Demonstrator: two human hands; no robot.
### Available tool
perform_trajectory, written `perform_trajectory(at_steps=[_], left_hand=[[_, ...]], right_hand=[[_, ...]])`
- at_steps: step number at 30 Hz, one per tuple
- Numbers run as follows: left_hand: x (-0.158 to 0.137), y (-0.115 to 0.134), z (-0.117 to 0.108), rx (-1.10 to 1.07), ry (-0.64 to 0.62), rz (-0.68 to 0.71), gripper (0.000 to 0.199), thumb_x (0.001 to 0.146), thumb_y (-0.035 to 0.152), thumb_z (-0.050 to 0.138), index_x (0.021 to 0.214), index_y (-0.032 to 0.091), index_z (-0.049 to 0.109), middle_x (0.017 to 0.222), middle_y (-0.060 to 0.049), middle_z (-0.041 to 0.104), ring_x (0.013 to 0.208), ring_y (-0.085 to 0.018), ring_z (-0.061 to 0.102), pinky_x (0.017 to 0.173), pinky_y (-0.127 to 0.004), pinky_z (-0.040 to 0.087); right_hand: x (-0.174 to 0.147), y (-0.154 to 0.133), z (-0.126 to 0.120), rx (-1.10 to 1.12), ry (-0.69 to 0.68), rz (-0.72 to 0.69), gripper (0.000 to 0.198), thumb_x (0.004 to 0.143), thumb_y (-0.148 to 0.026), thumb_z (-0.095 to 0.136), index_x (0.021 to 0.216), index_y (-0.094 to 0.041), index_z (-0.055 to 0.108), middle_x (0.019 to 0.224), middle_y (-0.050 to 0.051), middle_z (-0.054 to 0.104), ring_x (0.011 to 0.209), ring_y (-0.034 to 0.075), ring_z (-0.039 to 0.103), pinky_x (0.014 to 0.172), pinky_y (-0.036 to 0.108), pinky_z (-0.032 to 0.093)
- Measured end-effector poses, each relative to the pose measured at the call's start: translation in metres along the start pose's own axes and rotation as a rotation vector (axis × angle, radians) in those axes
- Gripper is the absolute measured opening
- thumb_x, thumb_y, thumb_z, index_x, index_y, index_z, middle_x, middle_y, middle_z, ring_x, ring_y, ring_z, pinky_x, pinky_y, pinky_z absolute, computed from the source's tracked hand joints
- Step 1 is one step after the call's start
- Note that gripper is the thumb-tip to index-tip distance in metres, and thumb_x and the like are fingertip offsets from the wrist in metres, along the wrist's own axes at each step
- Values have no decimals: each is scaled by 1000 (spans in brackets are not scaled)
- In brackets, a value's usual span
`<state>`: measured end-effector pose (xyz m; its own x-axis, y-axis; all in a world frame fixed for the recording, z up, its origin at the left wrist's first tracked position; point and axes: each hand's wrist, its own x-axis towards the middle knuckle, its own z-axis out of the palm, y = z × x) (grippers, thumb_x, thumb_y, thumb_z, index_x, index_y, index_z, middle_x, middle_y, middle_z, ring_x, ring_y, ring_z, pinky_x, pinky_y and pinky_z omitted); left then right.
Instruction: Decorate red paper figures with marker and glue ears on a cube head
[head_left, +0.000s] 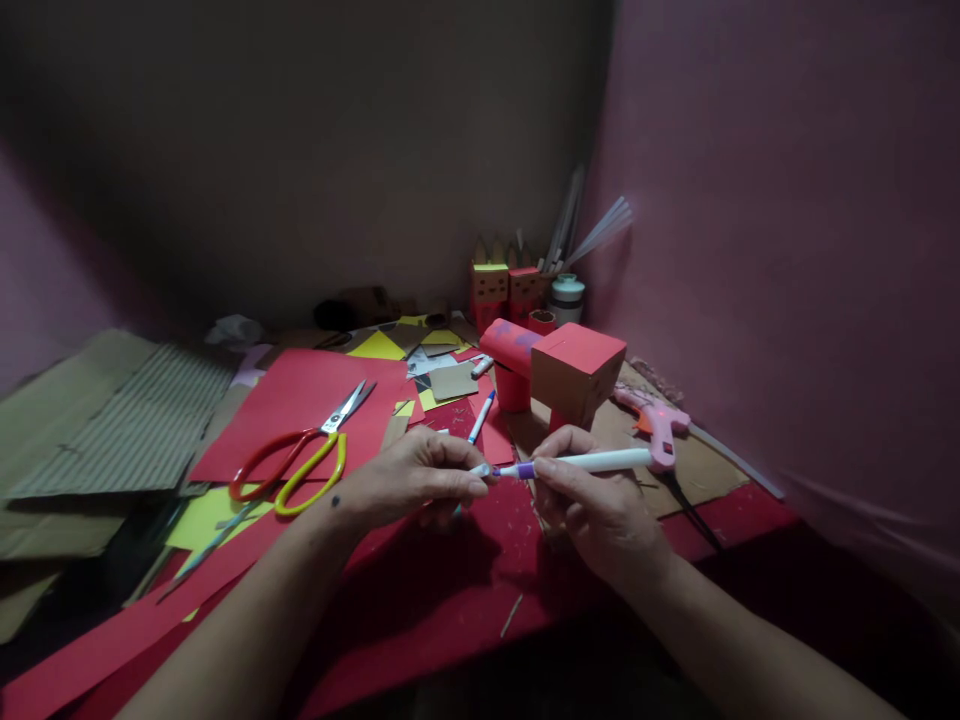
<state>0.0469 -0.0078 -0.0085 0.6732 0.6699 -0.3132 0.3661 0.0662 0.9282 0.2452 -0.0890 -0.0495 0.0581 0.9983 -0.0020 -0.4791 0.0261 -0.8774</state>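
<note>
My right hand (600, 510) grips a white marker (607, 460) with a purple collar, its tip pointing left. Opposite it, my left hand (420, 475) pinches a small pale piece (481, 470) right at the marker's tip; its exact kind is too small to make out. Just beyond my right hand stands a cardboard box figure (566, 385) with a red top. Behind it, a red roll (510, 342) with purple marks rests on a red cylinder (513, 388). Another white marker (482, 418) with a blue end lies past my left fingers.
Scissors (330, 430) with red and yellow handles lie on red paper (300, 385). Corrugated cardboard (124, 420) is stacked at left. A pink glue gun (664, 425) with a cord lies at right. Small box figures (491, 285) and a lidded jar (567, 298) stand at the back.
</note>
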Motion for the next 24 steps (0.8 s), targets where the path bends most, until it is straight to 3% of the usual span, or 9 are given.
perform_trajectory(at_steps=[6, 10, 15, 19, 24], left_hand=[[-1, -1, -20, 40, 249, 42, 39, 81, 44, 72, 107, 16, 68, 60, 3, 64, 43, -10, 51, 41, -21, 40], [-1, -8, -37, 279, 418, 13, 30, 88, 44, 59, 99, 17, 65, 70, -2, 69, 46, -12, 55, 42, -24, 41], [4, -17, -47, 481, 480, -25, 25, 80, 42, 64, 82, 18, 71, 50, 3, 56, 43, -14, 48, 48, -27, 36], [13, -28, -46, 624, 538, 10, 26, 76, 44, 71, 85, 20, 76, 74, -3, 71, 64, -20, 61, 61, -31, 41], [32, -48, -43, 736, 667, 69, 24, 85, 41, 63, 91, 22, 74, 93, -7, 66, 82, -24, 61, 73, -34, 43]], right_hand=[[2, 4, -5, -1, 43, -24, 20, 76, -32, 82, 73, -21, 65, 49, -6, 55, 43, 6, 43, 42, 18, 29], [1, 7, -9, -17, 42, -20, 20, 77, -34, 80, 73, -21, 65, 49, -6, 55, 44, 7, 44, 42, 19, 32], [0, 14, -14, -48, 48, 31, 22, 80, -39, 78, 77, -23, 63, 48, -7, 54, 40, 9, 40, 37, 21, 28], [0, 18, -14, -63, 54, 52, 24, 80, -40, 78, 76, -22, 62, 49, -7, 54, 41, 8, 39, 38, 21, 26], [0, 20, -13, -21, 59, 72, 25, 79, -38, 80, 75, -21, 62, 50, -7, 52, 45, 7, 39, 42, 19, 25]])
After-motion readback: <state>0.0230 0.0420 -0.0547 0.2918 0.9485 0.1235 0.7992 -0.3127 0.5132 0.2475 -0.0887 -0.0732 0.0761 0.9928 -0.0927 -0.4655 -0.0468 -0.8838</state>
